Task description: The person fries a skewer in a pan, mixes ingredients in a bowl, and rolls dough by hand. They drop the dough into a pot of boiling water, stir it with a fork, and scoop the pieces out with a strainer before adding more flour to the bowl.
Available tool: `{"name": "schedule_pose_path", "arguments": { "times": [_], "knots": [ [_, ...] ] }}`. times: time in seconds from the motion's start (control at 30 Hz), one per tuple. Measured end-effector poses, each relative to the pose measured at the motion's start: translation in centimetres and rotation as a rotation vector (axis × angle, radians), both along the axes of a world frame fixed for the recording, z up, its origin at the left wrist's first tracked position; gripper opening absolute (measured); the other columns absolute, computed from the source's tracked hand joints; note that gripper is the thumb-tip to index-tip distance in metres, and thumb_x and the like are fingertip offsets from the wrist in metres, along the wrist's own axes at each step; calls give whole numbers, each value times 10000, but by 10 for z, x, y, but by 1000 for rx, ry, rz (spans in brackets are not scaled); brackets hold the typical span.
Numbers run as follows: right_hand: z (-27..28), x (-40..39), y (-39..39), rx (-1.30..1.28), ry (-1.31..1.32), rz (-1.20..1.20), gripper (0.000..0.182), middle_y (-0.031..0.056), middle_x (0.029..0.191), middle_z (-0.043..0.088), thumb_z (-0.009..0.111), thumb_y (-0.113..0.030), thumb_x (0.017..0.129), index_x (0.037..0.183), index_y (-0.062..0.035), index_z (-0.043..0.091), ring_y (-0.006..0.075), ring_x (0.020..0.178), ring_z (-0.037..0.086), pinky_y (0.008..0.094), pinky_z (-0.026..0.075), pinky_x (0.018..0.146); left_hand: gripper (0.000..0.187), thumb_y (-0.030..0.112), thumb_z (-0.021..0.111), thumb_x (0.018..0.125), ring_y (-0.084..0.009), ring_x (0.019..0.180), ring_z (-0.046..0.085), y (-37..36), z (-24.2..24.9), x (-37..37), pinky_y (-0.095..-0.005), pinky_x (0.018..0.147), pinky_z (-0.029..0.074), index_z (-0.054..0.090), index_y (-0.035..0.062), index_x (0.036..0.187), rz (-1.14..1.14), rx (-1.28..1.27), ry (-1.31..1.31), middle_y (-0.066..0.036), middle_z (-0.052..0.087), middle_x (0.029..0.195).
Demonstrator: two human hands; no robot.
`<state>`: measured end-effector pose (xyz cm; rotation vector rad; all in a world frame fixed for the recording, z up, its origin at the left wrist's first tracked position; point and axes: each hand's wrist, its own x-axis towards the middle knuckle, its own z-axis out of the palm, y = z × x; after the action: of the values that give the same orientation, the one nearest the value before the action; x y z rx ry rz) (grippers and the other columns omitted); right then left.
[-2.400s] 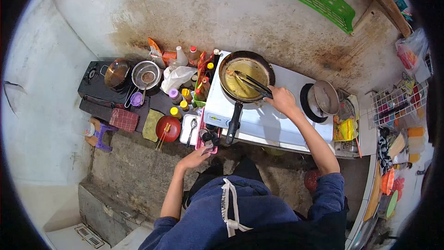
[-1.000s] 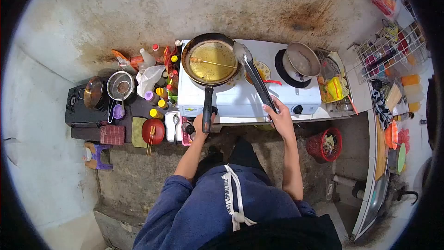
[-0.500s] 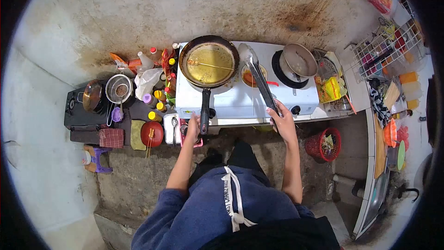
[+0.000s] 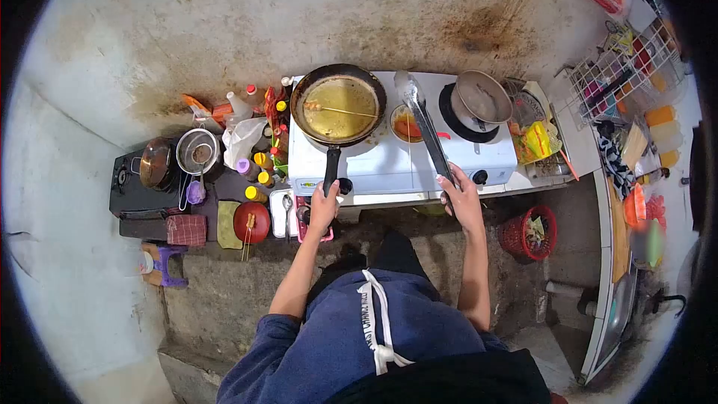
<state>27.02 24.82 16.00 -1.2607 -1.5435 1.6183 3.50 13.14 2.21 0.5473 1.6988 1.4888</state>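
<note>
My left hand (image 4: 323, 209) is closed round the end of the black handle of a frying pan (image 4: 305, 87) on the white stove's left burner. One skewer of food (image 4: 340, 111) lies in the yellowish oil inside the pan. My right hand (image 4: 464, 202) grips a pair of tongs (image 4: 430, 131) by its dark handles, its metal tips pointing away from me. Below the tongs, a small bowl (image 4: 398, 132) with orange-brown contents sits on the stove top (image 4: 381, 164) between the burners. A pot (image 4: 485, 97) stands on the right burner.
Left of the stove are a red plate (image 4: 258, 233) with skewers, a white tray (image 4: 278, 226) with a spoon, several sauce bottles, and a strainer (image 4: 198, 135). A red waste basket (image 4: 516, 243) stands on the floor at right, below a wire rack (image 4: 598, 97).
My left hand has moved from beside the pan handle onto its end and closed round it. The tongs stay in my right hand over the bowl. The view has shifted slightly.
</note>
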Motion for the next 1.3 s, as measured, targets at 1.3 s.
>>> {"name": "schedule_pose_path", "arguments": {
  "times": [1.3],
  "knots": [
    [-12,1,-11,-36,15,-23,507,-12,731,512,610,-203,769,1194,-9,412,33,492,424,175,305,357,272,300,487,853,-72,357,381,-2,-6,2,-217,318,303,406,46,800,-38,78,-75,-1,417,553]
  ]
}}
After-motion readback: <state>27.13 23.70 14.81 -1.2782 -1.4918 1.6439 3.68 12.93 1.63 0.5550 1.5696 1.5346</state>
